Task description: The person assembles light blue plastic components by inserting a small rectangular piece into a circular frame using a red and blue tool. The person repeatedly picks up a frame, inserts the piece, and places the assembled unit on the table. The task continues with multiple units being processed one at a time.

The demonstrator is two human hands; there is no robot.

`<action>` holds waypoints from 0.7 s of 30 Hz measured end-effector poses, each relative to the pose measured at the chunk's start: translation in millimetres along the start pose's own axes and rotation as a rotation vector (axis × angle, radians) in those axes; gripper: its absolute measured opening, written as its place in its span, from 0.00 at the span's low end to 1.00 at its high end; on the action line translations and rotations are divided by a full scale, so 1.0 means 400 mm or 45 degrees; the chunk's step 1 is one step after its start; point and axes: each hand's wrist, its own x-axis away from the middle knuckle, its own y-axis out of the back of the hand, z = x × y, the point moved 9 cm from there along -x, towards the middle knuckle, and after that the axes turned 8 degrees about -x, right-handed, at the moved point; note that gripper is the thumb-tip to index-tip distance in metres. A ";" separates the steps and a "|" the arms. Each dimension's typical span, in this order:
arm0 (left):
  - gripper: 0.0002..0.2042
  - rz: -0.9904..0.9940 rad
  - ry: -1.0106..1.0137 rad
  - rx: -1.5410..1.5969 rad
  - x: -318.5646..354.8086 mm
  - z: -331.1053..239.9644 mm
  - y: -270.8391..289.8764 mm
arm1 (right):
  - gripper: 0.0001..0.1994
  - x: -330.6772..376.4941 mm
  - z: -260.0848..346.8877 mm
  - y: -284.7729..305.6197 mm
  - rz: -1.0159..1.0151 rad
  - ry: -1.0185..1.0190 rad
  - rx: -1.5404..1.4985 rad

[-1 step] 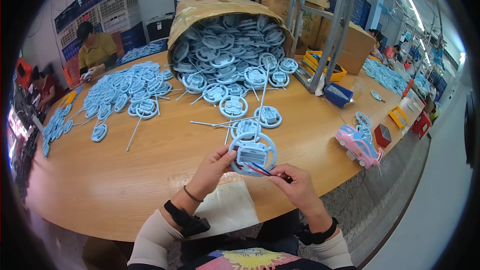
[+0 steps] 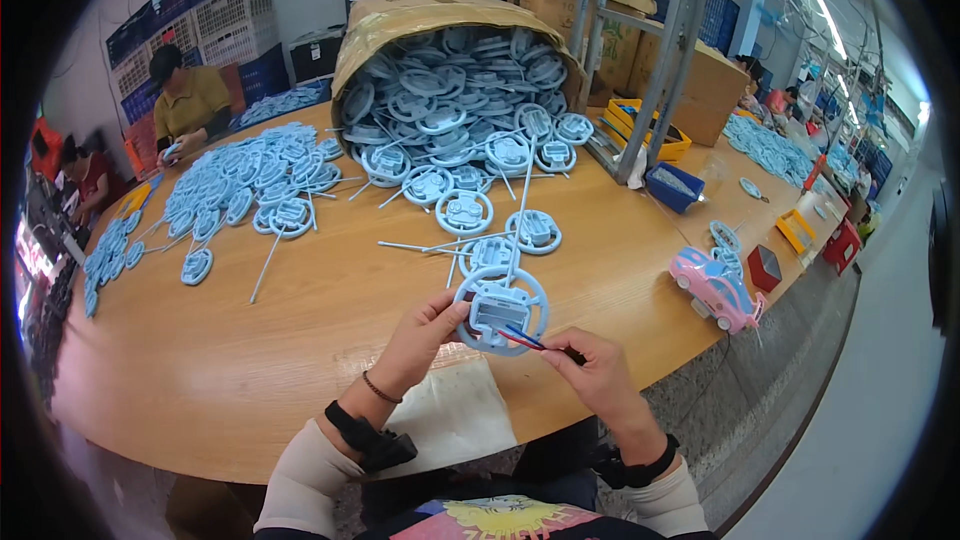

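Note:
My left hand (image 2: 427, 332) grips the left rim of a light blue toy steering wheel (image 2: 500, 312), thumb on top. The wheel is tilted above the table, its open rectangular compartment facing me. A long thin blue rod rises from its far side. My right hand (image 2: 592, 368) pinches slender blue and red strands (image 2: 528, 340) at the wheel's lower right; their other ends reach into the compartment's lower part. Whether they are wires or tool tips I cannot tell. Just beyond lie more steering wheels (image 2: 537, 232), some with rods.
A large carton (image 2: 345, 60) on its side spills steering wheels toward me. Another pile (image 2: 245, 175) spreads at the left. A pink toy car (image 2: 705, 290) stands near the right edge, by a blue bin (image 2: 674, 188) and metal rack (image 2: 655, 90). A co-worker (image 2: 195, 105) sits far left.

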 end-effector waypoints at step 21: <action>0.12 0.043 0.168 0.098 0.027 0.020 -0.024 | 0.03 0.007 0.087 0.007 -0.005 0.394 0.511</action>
